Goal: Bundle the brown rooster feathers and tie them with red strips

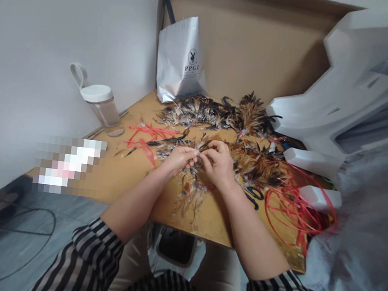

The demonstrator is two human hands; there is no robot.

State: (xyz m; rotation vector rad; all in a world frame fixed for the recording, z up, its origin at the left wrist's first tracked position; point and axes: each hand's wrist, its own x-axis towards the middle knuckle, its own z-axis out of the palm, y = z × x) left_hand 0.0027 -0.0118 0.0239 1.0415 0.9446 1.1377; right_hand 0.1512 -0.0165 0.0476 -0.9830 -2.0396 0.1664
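While the two bare hands meet over the yellow-brown table (116, 178), the thumb and finger of the left hand (180, 159) are pinched together on a small pale bit (197, 153). The right hand (220, 165) comes at it from the other side, its thumb and first finger nearly closed on the same bit and its other fingers bent. The bit is too tiny to be sure of, but it looks like the end of a feather. Right under and beside the hands is a messy pile of brown feathers (260, 164), and a longer row of dark feathers (201, 111) lies behind it, in front of the silver bag (179, 55). Some loose, thin feathers (191, 199) lie nearer the person's lap. To do this well, one hand should hold the hard end still while the other works gently, so the soft parts do not bend or break. A light pinch close to the end should work best, and slow fingers will help, since feathers can slip and float off. The black-handled scissors (256, 198) are near the right arm, and the red plastic strips (288, 210) are tangled past them, so that elbow should keep clear of both.
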